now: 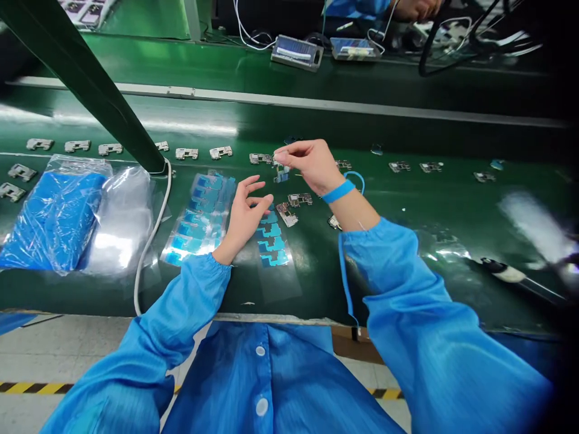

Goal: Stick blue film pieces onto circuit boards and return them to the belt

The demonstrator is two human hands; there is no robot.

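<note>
My right hand (314, 163), with a blue wrist strap (338, 191) round its wrist, is closed in a pinch on a small circuit board (281, 173); its fingers hide part of the board, and a blue patch shows at the lower edge. To the left, my left hand (246, 208) is open, fingers curved and apart, above a clear strip with blue die-cut film pieces (273, 244). A larger sheet of blue film pieces (199, 217) lies beside that hand. Two loose circuit boards (292, 211) rest on the bench just below my right hand.
Several more boards (186, 154) stretch in a row across the green bench (316, 295). Plastic-wrapped blue material (56, 217) lies at the left near a slanted green post (90, 78) and white cable (151, 241). A black-handled tool (502, 269) is at right. A co-worker's hand (416, 8) shows beyond.
</note>
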